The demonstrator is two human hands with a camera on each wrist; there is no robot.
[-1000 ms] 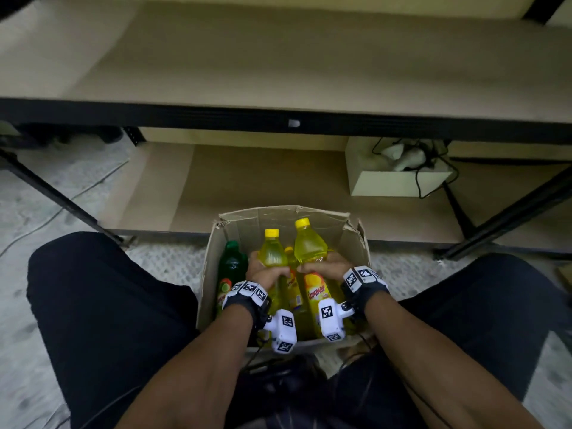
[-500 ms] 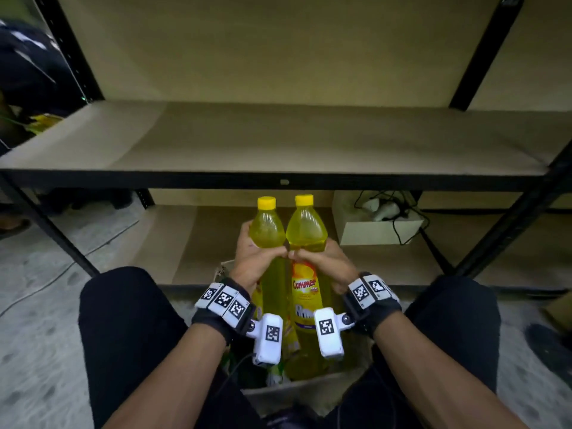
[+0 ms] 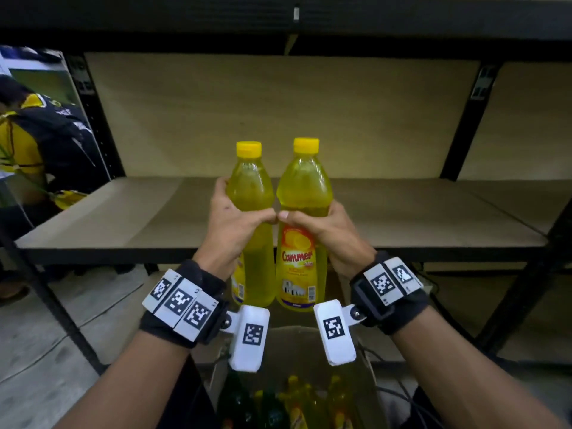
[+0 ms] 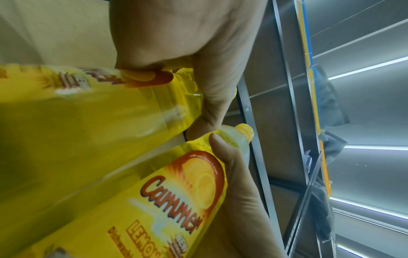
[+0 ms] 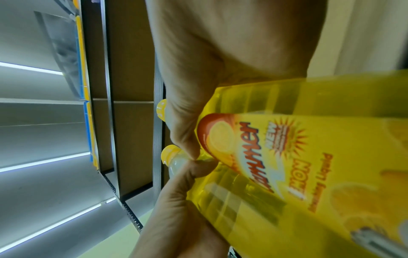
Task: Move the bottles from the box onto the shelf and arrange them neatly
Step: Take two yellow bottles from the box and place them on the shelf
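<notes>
Two yellow bottles, left bottle [image 3: 250, 193] in left hand [image 3: 230, 226], right bottle [image 3: 305, 193] in right hand [image 3: 328, 230], fingers wrapped round each, upright before the bare shelf [image 3: 402, 212]; box [image 3: 370, 376] below holds several more.

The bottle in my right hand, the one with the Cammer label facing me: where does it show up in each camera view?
Head: the right-hand bottle stands upright at centre, just right of the other bottle, in the right hand's grip.
Left wrist: that bottle lies lower middle, label readable, below the other bottle.
Right wrist: that bottle fills centre right, label large.
Shared landmark: the two thumb tips meeting between the bottles.
</notes>
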